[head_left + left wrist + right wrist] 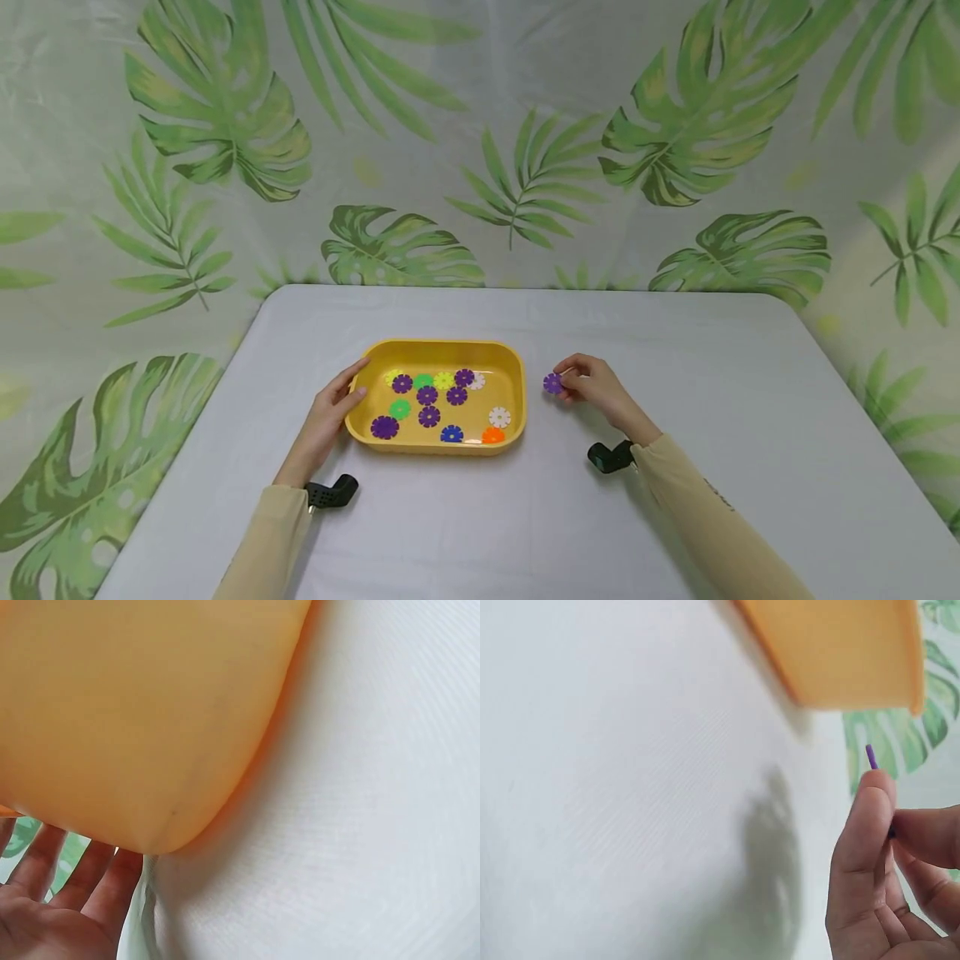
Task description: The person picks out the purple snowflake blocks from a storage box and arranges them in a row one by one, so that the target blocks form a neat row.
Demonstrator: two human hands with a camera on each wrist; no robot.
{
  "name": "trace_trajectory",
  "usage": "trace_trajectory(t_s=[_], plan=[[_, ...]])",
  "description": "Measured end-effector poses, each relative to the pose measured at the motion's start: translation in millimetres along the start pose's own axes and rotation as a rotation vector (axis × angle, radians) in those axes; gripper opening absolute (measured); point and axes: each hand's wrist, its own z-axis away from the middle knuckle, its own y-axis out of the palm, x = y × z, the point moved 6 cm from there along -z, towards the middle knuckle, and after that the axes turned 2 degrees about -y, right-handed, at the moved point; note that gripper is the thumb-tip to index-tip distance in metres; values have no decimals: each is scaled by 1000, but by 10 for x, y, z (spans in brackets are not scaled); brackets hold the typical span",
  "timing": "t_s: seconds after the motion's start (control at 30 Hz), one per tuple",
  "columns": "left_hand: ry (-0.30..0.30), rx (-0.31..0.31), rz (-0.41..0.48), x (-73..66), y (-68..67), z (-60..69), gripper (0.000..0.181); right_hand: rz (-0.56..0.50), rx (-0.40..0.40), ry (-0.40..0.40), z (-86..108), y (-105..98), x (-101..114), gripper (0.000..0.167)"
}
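A yellow tray [435, 447] stands on the table, with several notched plastic snowflake discs inside in purple, green, yellow, white, blue and orange. My left hand [327, 417] holds the tray by its left rim, thumb over the edge. In the left wrist view, the fingers [101, 885] of that hand reach along the tray's outer wall [150, 712]. To the right of the tray, my right hand [596, 387] pinches a purple snowflake disc [552, 383] between thumb and fingertips. The right wrist view shows this disc [871, 756] edge-on, above the table and apart from the tray.
A white cloth covers the table [675, 350]. Behind it hangs a curtain [525, 100] printed with green leaves. Each wrist carries a black camera mount, the left mount [332, 492] in front of the tray and the right mount [611, 457] near the sleeve.
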Motion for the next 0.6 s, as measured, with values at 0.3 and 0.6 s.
trace_trajectory(t_s=[0.3,0.6], plan=[[1,-18,-16,23,6,-3,50,187,-6,80,-47,-36,-139,19],[-2,-30,-27,12,13,2,50,63,13,-76,-25,311,367,21]])
